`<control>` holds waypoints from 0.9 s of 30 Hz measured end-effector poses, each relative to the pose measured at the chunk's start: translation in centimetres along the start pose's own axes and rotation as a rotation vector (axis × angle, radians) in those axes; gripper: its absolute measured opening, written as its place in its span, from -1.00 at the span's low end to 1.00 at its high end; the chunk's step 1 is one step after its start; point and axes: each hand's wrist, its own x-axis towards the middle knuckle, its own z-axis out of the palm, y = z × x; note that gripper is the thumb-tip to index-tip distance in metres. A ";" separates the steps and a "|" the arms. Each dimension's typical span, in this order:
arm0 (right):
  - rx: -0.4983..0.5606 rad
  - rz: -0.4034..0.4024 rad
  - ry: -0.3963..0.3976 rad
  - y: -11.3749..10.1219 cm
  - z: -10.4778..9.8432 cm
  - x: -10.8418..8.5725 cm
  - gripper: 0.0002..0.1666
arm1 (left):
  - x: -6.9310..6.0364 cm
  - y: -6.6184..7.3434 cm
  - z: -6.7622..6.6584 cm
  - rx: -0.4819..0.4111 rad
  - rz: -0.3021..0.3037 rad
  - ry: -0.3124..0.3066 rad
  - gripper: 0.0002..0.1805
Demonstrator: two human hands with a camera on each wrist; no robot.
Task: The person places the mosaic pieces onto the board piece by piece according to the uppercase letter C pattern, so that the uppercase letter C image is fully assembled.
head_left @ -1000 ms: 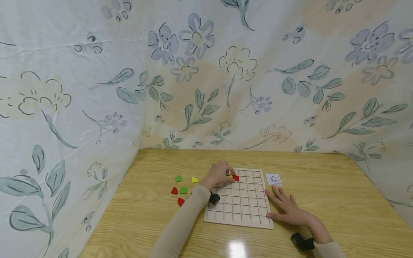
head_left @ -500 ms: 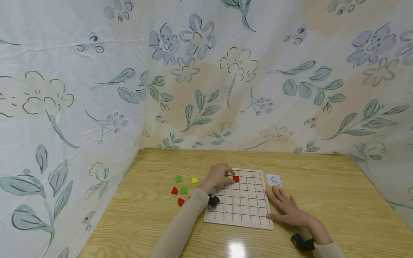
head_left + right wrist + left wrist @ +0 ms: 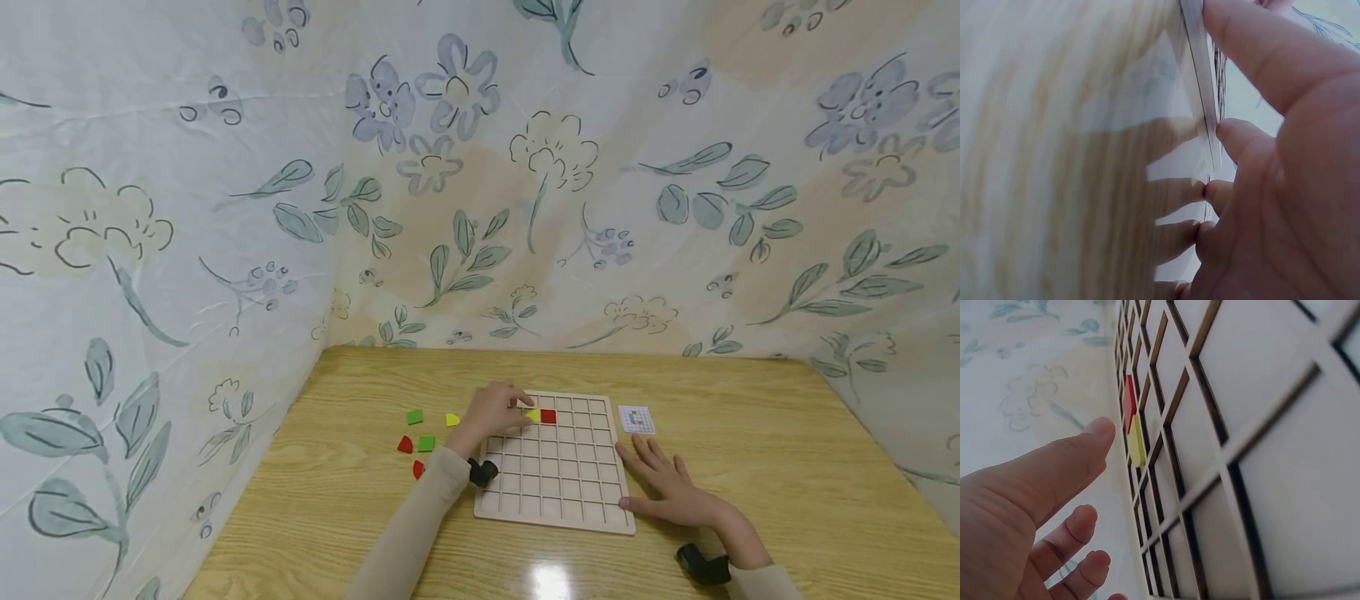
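Note:
A pale wooden grid board (image 3: pixel 556 487) lies on the table. In one of its upper rows a red square tile (image 3: pixel 549 416) sits beside a yellow tile (image 3: pixel 533 415) with a curved edge. My left hand (image 3: pixel 491 412) hovers just left of the yellow tile, thumb and fingers spread apart with nothing between them. The left wrist view shows the thumb tip close to the yellow tile (image 3: pixel 1137 442); whether they touch I cannot tell. My right hand (image 3: pixel 671 492) rests flat, fingers spread, with its thumb and a fingertip at the board's right edge.
Left of the board lie green square tiles (image 3: pixel 427 443), red curved tiles (image 3: pixel 405 444) and a yellow one (image 3: pixel 452 420). A small patterned card (image 3: pixel 636 419) lies right of the board. Floral cloth (image 3: pixel 555 208) hangs behind and beside the wooden table (image 3: pixel 787 450).
My left hand has let go of the yellow tile and drawn back to the left, leaving that tile in view beside the red square. The right hand has stayed in place.

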 end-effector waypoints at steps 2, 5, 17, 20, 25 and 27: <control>0.002 0.001 0.000 0.0 0.0 0.0 -0.06 | -0.2 -0.3 0.0 0.019 0.004 0.012 -0.72; 0.004 0.001 0.000 0.0 0.0 0.0 -0.06 | -0.6 -0.6 -0.1 0.036 -0.010 0.020 -0.73; 0.003 -0.006 -0.001 0.2 0.1 0.0 -0.06 | -2.9 -2.0 -1.5 -0.006 -0.050 0.051 -0.71; 0.001 -0.005 -0.002 0.2 0.1 0.0 -0.06 | -3.6 -2.5 -1.8 0.001 -0.066 0.052 -0.70; -0.002 -0.002 0.001 0.2 0.1 -0.1 -0.05 | -4.6 -3.2 -2.7 0.001 -0.069 0.082 -0.70; -0.003 0.000 0.002 0.1 0.1 -0.1 -0.05 | -5.0 -3.5 -3.1 -0.009 -0.058 0.102 -0.70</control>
